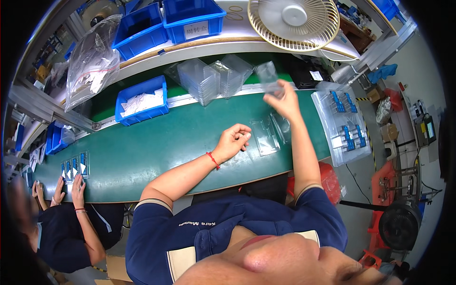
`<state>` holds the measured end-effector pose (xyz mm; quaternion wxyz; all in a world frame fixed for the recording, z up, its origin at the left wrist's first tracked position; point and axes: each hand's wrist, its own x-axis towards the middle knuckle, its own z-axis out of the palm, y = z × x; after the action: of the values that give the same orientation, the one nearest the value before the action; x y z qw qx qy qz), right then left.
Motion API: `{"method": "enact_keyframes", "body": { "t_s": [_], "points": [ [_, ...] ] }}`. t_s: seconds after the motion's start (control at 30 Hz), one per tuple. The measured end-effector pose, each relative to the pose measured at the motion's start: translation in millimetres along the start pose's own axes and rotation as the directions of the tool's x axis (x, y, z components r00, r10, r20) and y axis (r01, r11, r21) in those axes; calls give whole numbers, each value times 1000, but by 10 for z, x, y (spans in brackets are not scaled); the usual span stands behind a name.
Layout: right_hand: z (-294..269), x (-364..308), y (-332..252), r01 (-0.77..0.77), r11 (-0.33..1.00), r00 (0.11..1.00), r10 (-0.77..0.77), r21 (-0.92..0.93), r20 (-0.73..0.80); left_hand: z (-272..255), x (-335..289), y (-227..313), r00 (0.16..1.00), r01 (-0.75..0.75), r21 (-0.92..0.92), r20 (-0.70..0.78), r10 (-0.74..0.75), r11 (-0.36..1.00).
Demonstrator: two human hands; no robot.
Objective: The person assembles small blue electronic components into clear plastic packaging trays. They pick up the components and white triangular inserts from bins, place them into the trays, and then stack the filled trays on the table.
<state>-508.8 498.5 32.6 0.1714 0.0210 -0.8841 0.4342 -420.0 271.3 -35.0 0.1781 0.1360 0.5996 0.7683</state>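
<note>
My right hand (285, 101) reaches over the far right part of the green table, fingers and thumb at the lower edge of a clear plastic tray (267, 75). The tray is raised and smeared by motion. Low over the table, my left hand (232, 141) has its fingers curled in; nothing shows in it. Just right of it lies a clear, shallow plastic tray (265, 137), with another clear piece (283, 127) beside it. Stacks of nested clear trays (198, 80) stand at the table's far edge, left of my right hand.
A blue bin (142, 100) of white paper pieces stands at the back left. Trays with blue-marked items (349, 121) are stacked at the right end. A shelf above holds blue bins (194, 21) and a fan (294, 21). At far left, a co-worker's hands (78, 192) touch a filled tray.
</note>
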Motion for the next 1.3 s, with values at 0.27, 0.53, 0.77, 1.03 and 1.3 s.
{"method": "enact_keyframes", "body": {
  "t_s": [0.27, 0.53, 0.77, 1.03, 1.3],
  "points": [
    [280, -1094, -672, 109, 994, 983, -108, 1, 151, -242, 43, 121, 1000, 1, -390, -15, -8, 921],
    [51, -1149, -414, -157, 887, 985, 111, 434, 128, -285, 26, 143, 997, 71, -439, 54, -52, 896],
    [-1064, -1131, 922, -175, 870, 945, 16, -462, -328, -954, -532, 438, 949, 242, -412, -89, -303, 879],
    [-601, -1321, 712, -112, 802, 973, -31, -587, -229, -1011, -648, 556, 925, 282, -289, -173, -339, 915],
    [-186, -1490, 318, -27, 841, 988, -61, -540, -145, -979, -730, 613, 873, 405, 153, -357, -332, 901]
  ]
}}
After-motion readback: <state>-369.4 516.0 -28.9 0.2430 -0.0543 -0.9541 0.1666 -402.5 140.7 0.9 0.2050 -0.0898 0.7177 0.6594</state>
